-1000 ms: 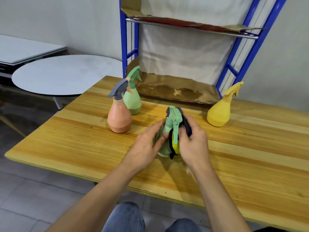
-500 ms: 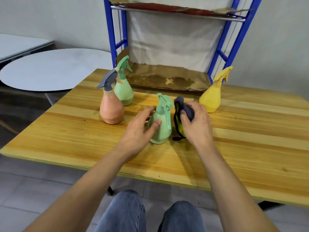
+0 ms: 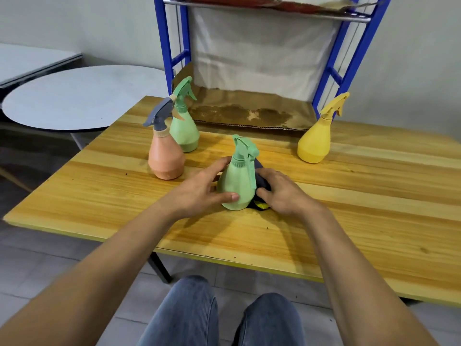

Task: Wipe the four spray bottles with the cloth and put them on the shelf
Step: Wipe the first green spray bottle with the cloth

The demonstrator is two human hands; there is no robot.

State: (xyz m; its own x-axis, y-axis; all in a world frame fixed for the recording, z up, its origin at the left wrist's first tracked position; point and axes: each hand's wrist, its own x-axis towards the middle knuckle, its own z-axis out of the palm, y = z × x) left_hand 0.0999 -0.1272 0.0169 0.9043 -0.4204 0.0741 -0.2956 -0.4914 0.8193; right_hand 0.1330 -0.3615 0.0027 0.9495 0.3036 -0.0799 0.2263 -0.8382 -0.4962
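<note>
Four spray bottles stand on the wooden worktop (image 3: 349, 201). Nearest green bottle (image 3: 237, 186): upright at centre, left hand (image 3: 199, 193) fingers curled on its side, right hand (image 3: 282, 193) fingers pressing a dark cloth (image 3: 262, 182) against it. Orange bottle (image 3: 166, 158), second green bottle (image 3: 184, 128) and yellow bottle (image 3: 315, 141) stand apart before the blue shelf (image 3: 334, 73).

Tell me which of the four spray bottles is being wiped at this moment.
The near green bottle at the table's middle: the left hand steadies it and the right hand presses the dark cloth against it. The orange, far green and yellow bottles stand untouched.
</note>
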